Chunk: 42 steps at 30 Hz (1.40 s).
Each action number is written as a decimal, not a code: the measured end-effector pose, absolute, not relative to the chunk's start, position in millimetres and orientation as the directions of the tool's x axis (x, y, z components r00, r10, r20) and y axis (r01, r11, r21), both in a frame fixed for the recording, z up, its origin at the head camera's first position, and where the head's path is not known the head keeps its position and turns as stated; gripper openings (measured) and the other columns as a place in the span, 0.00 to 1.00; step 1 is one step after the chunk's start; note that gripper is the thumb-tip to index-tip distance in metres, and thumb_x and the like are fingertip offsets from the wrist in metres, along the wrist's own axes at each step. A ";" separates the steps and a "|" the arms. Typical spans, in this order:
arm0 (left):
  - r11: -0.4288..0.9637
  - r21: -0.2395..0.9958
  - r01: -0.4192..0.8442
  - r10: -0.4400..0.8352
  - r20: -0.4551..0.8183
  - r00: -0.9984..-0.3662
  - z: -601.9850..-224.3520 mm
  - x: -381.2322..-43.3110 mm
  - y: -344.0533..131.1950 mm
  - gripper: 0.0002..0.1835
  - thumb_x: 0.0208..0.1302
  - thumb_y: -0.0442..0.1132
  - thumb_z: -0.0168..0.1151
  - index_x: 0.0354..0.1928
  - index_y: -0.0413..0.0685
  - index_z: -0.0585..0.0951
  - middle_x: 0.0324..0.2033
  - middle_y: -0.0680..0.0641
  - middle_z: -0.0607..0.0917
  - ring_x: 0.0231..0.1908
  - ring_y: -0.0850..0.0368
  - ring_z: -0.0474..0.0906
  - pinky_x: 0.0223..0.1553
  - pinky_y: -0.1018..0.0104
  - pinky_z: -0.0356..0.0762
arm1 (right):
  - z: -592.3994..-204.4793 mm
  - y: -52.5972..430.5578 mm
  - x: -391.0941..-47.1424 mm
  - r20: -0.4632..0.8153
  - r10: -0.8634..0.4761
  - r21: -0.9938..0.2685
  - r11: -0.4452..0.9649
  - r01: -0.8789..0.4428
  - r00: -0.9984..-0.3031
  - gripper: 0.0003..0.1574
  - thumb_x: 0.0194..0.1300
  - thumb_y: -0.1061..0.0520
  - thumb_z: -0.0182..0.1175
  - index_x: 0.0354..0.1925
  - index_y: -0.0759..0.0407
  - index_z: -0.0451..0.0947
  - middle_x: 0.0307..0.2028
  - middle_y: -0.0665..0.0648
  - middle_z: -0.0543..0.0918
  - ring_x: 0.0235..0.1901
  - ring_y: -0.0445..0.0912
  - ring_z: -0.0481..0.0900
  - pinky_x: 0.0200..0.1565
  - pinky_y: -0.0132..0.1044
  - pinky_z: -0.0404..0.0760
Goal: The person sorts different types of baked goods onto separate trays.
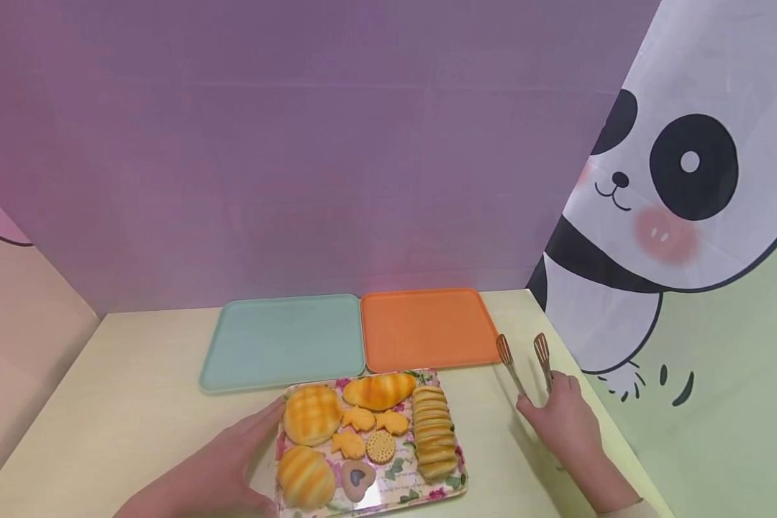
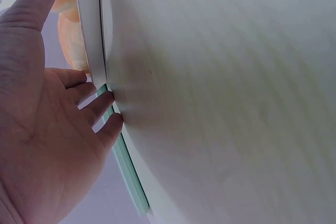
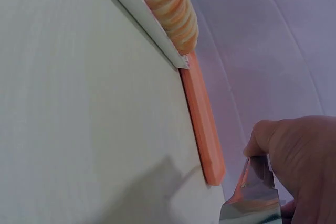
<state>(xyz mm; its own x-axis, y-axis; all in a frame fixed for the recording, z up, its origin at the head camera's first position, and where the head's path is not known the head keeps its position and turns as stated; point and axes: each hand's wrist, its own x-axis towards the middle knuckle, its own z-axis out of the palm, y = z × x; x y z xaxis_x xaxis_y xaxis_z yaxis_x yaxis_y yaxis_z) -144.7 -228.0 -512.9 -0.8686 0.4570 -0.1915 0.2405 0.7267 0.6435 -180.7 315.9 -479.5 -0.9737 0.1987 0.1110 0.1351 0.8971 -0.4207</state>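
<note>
My left hand (image 1: 216,460) is spread at the left side of a flower-patterned tray (image 1: 388,493), fingertips right at its edge in the left wrist view. On that tray lie a grid-marked round bun (image 1: 311,415), a striped bun (image 1: 306,478), an oval bread (image 1: 379,391) and a long ridged bread (image 1: 434,435). Between them are several fish-shaped biscuits (image 1: 348,444), a dotted round biscuit (image 1: 380,447) and a heart-shaped cookie (image 1: 356,479). To the tray's right, my right hand (image 1: 566,424) grips metal tongs (image 1: 511,368), their slotted tips apart with nothing between them.
Behind the flowered tray, a pale green tray (image 1: 285,342) and an orange tray (image 1: 427,331) lie side by side on the light wooden table (image 1: 136,388). A purple backdrop (image 1: 330,158) rises at the table's far edge, and a panda-printed panel (image 1: 719,324) borders the right.
</note>
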 end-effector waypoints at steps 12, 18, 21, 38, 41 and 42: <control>0.747 0.639 0.183 0.416 -0.235 -0.878 -514.3 -146.0 -227.7 0.82 0.39 0.73 0.87 0.91 0.53 0.51 0.89 0.44 0.53 0.84 0.30 0.53 0.79 0.23 0.56 | -465.7 299.3 -200.3 0.158 0.059 -0.392 0.920 -0.008 -0.986 0.47 0.68 0.43 0.71 0.67 0.77 0.71 0.51 0.70 0.79 0.38 0.58 0.81 0.39 0.60 0.86; 0.733 0.652 0.193 0.427 -0.221 -0.877 -515.0 -147.0 -226.1 0.81 0.39 0.75 0.86 0.92 0.60 0.49 0.89 0.49 0.53 0.85 0.33 0.52 0.80 0.24 0.56 | -463.1 291.4 -208.3 0.188 -0.019 -0.395 0.914 -0.094 -0.982 0.45 0.67 0.45 0.73 0.67 0.75 0.73 0.50 0.66 0.79 0.41 0.57 0.82 0.41 0.59 0.87; 0.732 0.652 0.195 0.427 -0.217 -0.878 -514.7 -146.8 -225.3 0.81 0.39 0.75 0.86 0.92 0.61 0.49 0.89 0.51 0.53 0.85 0.35 0.53 0.80 0.25 0.56 | -461.8 286.7 -211.6 0.196 -0.067 -0.405 0.903 -0.143 -0.978 0.45 0.66 0.46 0.74 0.68 0.74 0.74 0.51 0.65 0.80 0.43 0.56 0.82 0.44 0.58 0.87; 0.749 0.612 0.254 0.431 -0.159 -0.888 -515.7 -142.9 -227.8 0.83 0.37 0.74 0.87 0.91 0.53 0.50 0.89 0.45 0.53 0.84 0.31 0.55 0.79 0.25 0.58 | -451.5 257.4 -226.5 0.147 -0.453 -0.384 0.793 -0.473 -0.879 0.42 0.64 0.50 0.79 0.71 0.61 0.79 0.47 0.51 0.80 0.35 0.43 0.74 0.35 0.39 0.78; 0.746 0.603 0.283 0.447 -0.138 -0.884 -515.4 -143.0 -228.7 0.83 0.38 0.76 0.85 0.91 0.52 0.50 0.89 0.44 0.53 0.83 0.31 0.56 0.79 0.26 0.59 | -450.4 254.1 -229.2 0.135 -0.519 -0.397 0.752 -0.526 -0.844 0.41 0.65 0.51 0.79 0.73 0.58 0.80 0.46 0.49 0.78 0.29 0.39 0.72 0.31 0.33 0.77; 0.745 0.602 0.289 0.451 -0.136 -0.882 -515.2 -143.1 -228.9 0.82 0.38 0.76 0.84 0.91 0.51 0.50 0.89 0.43 0.53 0.83 0.31 0.56 0.79 0.26 0.59 | -450.0 252.8 -230.1 0.132 -0.537 -0.399 0.741 -0.540 -0.833 0.42 0.65 0.51 0.79 0.74 0.57 0.79 0.47 0.49 0.79 0.27 0.38 0.72 0.30 0.32 0.78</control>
